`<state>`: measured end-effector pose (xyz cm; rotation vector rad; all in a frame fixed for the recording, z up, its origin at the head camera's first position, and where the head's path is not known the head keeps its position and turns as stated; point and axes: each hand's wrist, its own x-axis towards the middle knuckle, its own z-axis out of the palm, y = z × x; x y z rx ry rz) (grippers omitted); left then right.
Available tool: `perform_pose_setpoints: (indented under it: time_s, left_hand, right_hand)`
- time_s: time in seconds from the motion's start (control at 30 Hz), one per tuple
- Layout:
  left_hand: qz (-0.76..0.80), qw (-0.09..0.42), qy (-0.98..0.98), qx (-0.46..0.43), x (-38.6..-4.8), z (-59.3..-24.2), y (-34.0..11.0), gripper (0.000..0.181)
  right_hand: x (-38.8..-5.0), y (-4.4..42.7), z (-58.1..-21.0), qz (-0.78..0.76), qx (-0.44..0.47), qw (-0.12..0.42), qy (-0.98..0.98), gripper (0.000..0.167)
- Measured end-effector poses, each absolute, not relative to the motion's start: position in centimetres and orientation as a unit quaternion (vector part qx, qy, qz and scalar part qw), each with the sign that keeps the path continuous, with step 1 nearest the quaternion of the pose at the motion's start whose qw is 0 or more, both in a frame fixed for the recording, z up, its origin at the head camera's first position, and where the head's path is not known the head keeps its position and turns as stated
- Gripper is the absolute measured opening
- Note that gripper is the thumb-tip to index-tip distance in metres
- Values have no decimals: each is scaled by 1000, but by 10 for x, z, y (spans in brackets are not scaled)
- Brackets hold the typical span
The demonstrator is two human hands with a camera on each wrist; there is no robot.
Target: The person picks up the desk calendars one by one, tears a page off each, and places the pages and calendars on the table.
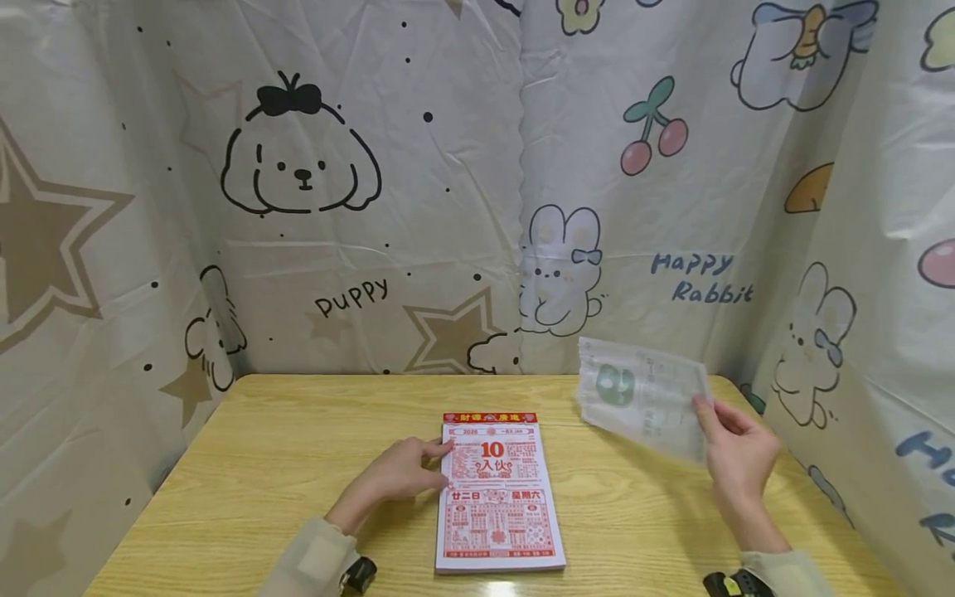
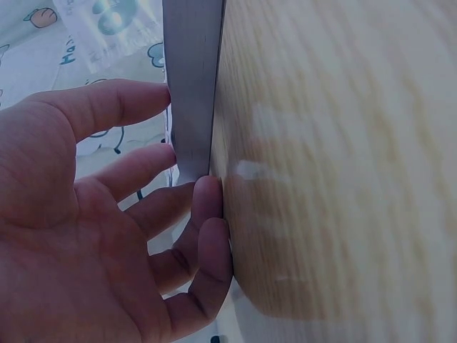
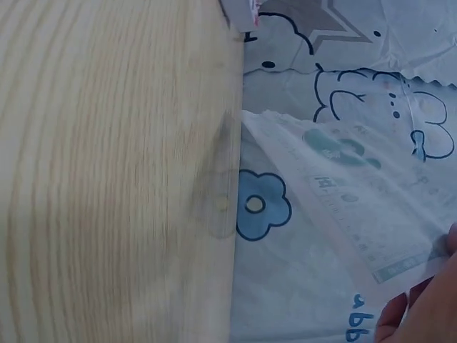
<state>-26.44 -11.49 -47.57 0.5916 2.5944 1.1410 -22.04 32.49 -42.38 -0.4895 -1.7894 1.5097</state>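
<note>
A thick tear-off calendar (image 1: 496, 522) printed in red lies on the table, its top page marked with a large 10. My left hand (image 1: 399, 471) is at its left edge, thumb and fingers touching the side without wrapping round it. In the left wrist view, the fingertips meet the grey-looking side of the calendar pad (image 2: 191, 86). Off to the right, my right hand (image 1: 740, 456) pinches a thin loose calendar page (image 1: 645, 398) by one edge, holding it above the table. Green print shows on this page (image 3: 350, 193) in the right wrist view; its far edge is ragged.
The yellow wood-grain table (image 1: 298, 448) runs back to a pale curtain (image 1: 448, 166) with cartoon puppies, rabbits, stars and cherries. More of this cloth hangs at both sides. Each wrist wears a black strap (image 1: 361, 574).
</note>
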Motion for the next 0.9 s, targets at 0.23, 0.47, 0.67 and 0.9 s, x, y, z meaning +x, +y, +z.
perform_pose_setpoints:
  time_s: [0.23, 0.47, 0.67, 0.9]
  left_hand:
    - [389, 123, 890, 202, -265, -475, -115, 65]
    - [392, 125, 890, 195, -265, -475, -115, 65]
    - [389, 118, 892, 197, -265, -475, -114, 65]
    - [387, 117, 892, 201, -265, -475, -115, 65]
  right_hand:
    - [-217, 330, -427, 427, 20, 429, -796, 8]
    - [-213, 329, -437, 295, 196, 400, -845, 34]
    - [-208, 326, -444, 282, 231, 341, -866, 40]
    - [-202, 325, -453, 283, 222, 258, -897, 39]
